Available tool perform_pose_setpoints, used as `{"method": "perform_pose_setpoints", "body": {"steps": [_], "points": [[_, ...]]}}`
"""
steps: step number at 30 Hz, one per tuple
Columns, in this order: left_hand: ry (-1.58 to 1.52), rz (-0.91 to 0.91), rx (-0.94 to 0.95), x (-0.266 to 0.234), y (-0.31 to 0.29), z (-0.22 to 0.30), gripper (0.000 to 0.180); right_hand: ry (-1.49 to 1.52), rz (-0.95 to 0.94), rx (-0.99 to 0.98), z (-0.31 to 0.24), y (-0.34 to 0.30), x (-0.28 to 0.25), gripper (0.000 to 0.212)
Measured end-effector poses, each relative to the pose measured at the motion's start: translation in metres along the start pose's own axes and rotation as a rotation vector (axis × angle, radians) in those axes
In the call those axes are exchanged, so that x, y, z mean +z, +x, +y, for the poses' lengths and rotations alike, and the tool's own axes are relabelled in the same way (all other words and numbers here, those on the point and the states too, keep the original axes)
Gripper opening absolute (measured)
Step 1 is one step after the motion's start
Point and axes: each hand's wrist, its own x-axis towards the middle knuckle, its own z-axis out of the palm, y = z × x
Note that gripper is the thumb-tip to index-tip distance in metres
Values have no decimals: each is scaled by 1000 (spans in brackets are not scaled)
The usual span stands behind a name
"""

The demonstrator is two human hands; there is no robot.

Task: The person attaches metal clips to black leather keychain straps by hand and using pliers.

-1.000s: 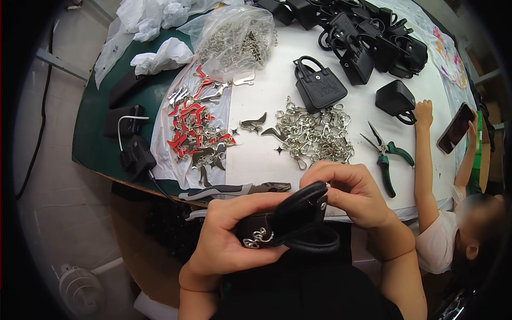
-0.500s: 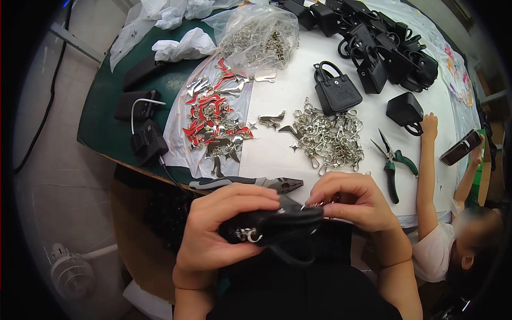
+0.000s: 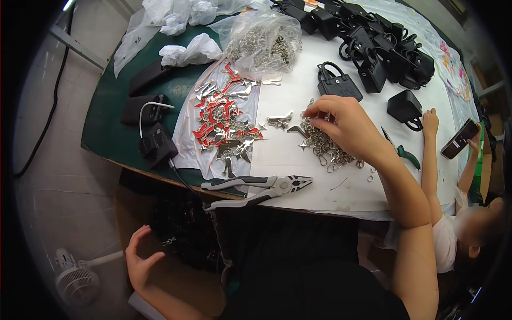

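Right hand (image 3: 341, 121) curls over silvery metal clasps (image 3: 325, 150), can't tell if pinching; left hand (image 3: 140, 266) spread; clasps look light, stiff, slippery, best nipped by rings

The person wears black clothing (image 3: 314, 285), with bare forearms (image 3: 404, 194) and bare fingers (image 3: 329, 105).

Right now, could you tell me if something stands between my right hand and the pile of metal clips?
Nothing visible stands in the way. The right hand is over the pile of metal clips, hiding part of it; whether they touch, I cannot tell. The grey pliers lie closer to you, clear of that path.
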Motion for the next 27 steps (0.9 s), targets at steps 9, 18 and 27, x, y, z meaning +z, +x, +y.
{"method": "perform_pose_setpoints", "body": {"steps": [9,18,27], "points": [[-84,-309,742,124,113,151,33,-72,-107,40,2,-40,-22,13],[160,-534,1118,207,172,212,25,-110,10,454,5,-112,-56,14],[82,-514,1220,261,176,248,19,55,157,427,24,-126,-44,11]]}}
